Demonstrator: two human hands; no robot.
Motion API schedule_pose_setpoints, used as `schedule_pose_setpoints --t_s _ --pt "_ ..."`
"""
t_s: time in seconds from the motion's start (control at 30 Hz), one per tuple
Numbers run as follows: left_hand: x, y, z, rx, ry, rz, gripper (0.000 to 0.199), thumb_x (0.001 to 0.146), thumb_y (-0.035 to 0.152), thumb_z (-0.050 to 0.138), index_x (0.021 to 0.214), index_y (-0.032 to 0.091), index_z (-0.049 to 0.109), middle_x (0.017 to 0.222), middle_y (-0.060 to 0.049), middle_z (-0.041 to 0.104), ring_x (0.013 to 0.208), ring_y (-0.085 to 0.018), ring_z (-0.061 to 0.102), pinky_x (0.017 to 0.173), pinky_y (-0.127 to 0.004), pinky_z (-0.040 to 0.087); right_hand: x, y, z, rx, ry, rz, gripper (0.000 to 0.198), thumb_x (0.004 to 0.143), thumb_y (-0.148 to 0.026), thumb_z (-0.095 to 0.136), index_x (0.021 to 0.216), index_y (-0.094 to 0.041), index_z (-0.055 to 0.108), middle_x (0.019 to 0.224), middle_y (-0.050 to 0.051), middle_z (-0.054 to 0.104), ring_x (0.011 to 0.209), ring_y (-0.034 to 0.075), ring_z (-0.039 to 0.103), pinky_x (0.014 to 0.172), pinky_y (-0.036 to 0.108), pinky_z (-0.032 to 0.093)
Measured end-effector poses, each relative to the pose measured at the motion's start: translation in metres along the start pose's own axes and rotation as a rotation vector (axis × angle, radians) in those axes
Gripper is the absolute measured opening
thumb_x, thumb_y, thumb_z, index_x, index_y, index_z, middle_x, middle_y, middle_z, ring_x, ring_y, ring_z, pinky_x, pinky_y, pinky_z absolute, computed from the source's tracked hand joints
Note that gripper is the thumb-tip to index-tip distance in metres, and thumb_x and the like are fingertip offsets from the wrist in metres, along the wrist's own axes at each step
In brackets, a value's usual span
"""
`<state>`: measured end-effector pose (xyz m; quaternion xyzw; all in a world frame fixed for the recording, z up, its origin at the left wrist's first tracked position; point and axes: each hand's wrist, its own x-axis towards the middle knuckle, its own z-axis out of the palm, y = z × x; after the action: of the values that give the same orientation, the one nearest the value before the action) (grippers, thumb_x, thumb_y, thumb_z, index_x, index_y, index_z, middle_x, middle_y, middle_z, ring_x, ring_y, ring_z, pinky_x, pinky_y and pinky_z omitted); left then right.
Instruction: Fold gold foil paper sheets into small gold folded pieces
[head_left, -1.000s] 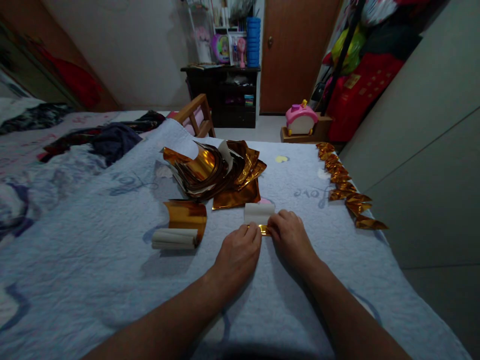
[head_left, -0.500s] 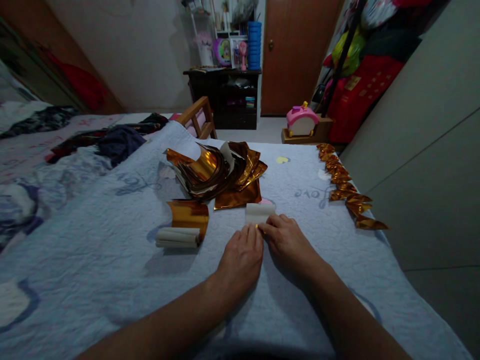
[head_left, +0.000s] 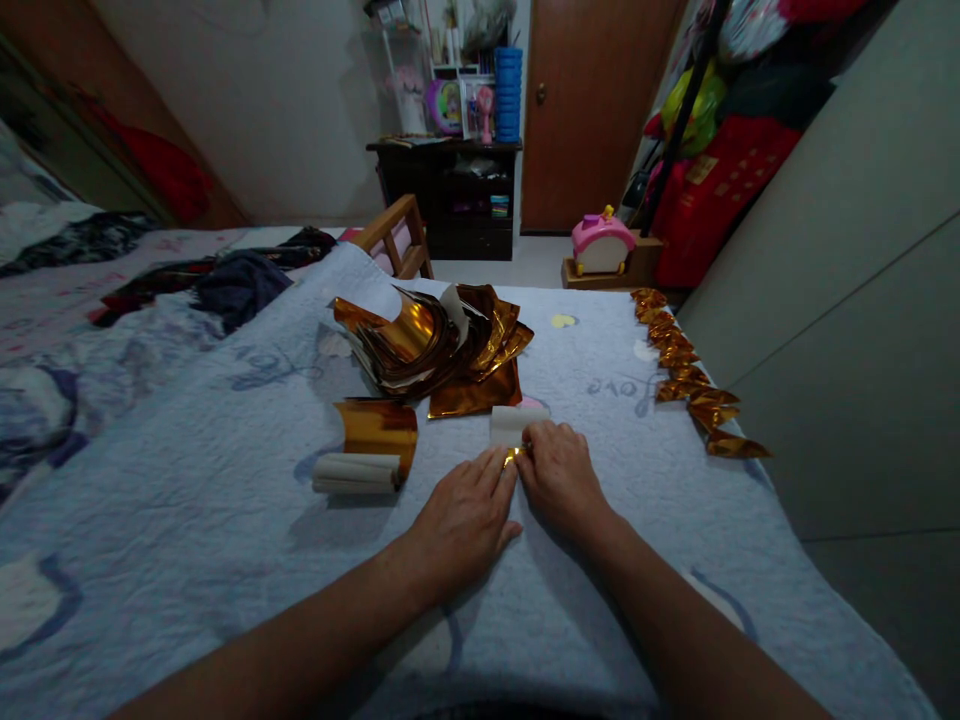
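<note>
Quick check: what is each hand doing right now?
Left hand: flat, open, fingers pressing the gold paper.
Right hand: fingers curled onto the same paper; a firm grip cannot be told.

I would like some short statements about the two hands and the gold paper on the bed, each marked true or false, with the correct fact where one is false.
1. Both hands press on one small gold foil sheet with a white back on the pale blue quilt. True; the left hand and right hand meet at it.
2. The loose pile of curled gold foil sheets lies nearer the person than the hands. False; it lies beyond them.
3. A row of folded gold foil pieces runs along the quilt's right edge. True.
4. The rolled-up gold and white sheet is in the right hand. False; it lies alone, left of the hands.
5. The brown wooden door stands wide open. False; it is closed.
</note>
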<state>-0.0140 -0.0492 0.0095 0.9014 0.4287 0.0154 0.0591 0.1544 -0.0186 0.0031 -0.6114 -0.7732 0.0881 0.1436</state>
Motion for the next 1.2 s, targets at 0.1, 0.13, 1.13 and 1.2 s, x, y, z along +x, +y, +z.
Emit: schedule_pose_setpoints --t_s 0.1,0.13,1.13,1.2 --pt "-0.001 -0.001 0.004 0.004 0.032 0.016 0.061 0.094 0.036 0.059 0.147 0.009 0.043 0.155 -0.021 0.045 0.145 -0.032 0.043 0.115 -0.046 0.041 0.000 -0.001 0.003 -0.027 0.026 -0.006 0.010 0.097 -0.028 0.054 0.099 -0.019 0.058 0.101 0.008 0.065 0.094 0.026 0.051 0.080 0.037 0.029" --pt "-0.001 -0.002 0.004 0.011 0.037 0.022 0.061 0.094 0.035 0.059 0.147 0.009 0.043 0.155 -0.021 0.045 0.144 -0.031 0.043 0.116 -0.045 0.040 -0.001 -0.001 0.003 -0.033 0.029 -0.008 0.012 0.097 -0.030 0.054 0.100 -0.019 0.058 0.102 0.008 0.064 0.095 0.027 0.051 0.080 0.038 0.030" --pt "-0.008 -0.003 0.005 0.100 0.020 0.003 0.057 0.095 0.036 0.058 0.144 0.008 0.050 0.155 -0.023 0.044 0.144 -0.035 0.043 0.113 -0.049 0.042 0.003 0.055 -0.012 0.087 -0.041 0.051 0.038 0.093 -0.031 0.044 0.124 -0.015 0.059 0.144 0.018 0.051 0.137 0.033 0.040 0.115 0.053 0.026" --pt "-0.008 -0.002 0.005 0.108 0.032 0.010 0.056 0.095 0.036 0.058 0.143 0.008 0.050 0.154 -0.024 0.044 0.143 -0.036 0.044 0.112 -0.049 0.043 0.005 0.051 -0.009 0.145 -0.007 0.033 0.031 0.093 -0.032 0.046 0.116 -0.017 0.061 0.140 0.017 0.053 0.133 0.032 0.042 0.113 0.052 0.028"
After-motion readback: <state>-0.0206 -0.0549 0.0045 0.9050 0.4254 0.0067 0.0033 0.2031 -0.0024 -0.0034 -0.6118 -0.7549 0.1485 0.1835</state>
